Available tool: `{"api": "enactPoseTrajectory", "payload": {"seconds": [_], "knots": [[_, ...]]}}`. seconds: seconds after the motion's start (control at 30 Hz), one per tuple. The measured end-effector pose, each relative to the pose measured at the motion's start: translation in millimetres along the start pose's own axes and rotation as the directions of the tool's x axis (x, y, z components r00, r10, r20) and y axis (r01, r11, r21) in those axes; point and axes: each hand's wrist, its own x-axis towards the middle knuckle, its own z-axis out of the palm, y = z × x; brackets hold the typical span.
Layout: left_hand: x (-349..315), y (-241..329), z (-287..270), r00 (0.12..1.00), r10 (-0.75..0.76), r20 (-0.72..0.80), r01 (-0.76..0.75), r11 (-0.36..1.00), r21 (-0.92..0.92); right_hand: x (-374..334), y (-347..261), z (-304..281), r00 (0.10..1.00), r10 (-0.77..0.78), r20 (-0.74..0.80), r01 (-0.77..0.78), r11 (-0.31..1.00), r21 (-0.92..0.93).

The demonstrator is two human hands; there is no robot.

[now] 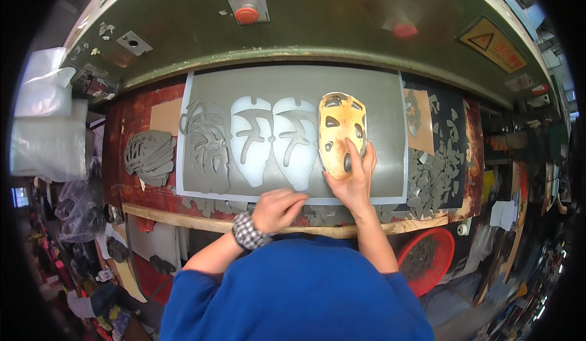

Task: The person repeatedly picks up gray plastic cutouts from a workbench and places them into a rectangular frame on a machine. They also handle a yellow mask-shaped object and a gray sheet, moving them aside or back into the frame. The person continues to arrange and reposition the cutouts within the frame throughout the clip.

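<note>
A gold-coloured cutting die (342, 127), elongated with several openings, lies at the right of a dark grey sheet (386, 158). My right hand (354, 179) grips its near end, thumb and fingers on opposite sides. To the die's left, two shaped cutouts (251, 173) show a pale layer beneath. Further left, cut grey pieces (210, 152) stay in the sheet, some raised. My left hand (278, 210), with a checked band at the wrist, is curled closed by the sheet's near edge; whatever its fingers hold, if anything, is hidden.
A stack of grey cut pieces (151, 158) sits left of the sheet. Grey scraps (433, 179) cover the right side. A green machine beam (329, 23) with a red button (246, 15) spans the far side. A red basket (448, 243) of scraps stands below right.
</note>
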Motion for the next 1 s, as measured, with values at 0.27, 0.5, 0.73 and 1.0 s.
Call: {"api": "enactPoseTrajectory", "payload": {"seconds": [0.27,0.5,0.73,1.0], "knots": [[-37,-51,-42,0.995,0.037,-0.091,-0.007,0.952,0.305,59,39,25,0.997,-0.032,0.076,0.023,0.993,0.118],[24,-92,-56,0.980,0.141,-0.142,-0.088,0.942,0.325,151,57,13,0.892,0.329,-0.309,-0.209,0.908,0.363],[116,-135,-75,0.971,0.141,-0.193,-0.067,0.936,0.346,273,40,11,0.811,0.025,-0.584,-0.129,0.982,-0.137],[151,-147,-87,0.981,0.144,-0.131,-0.074,0.898,0.434,249,52,15,0.835,0.086,-0.543,-0.140,0.989,-0.058]]}}
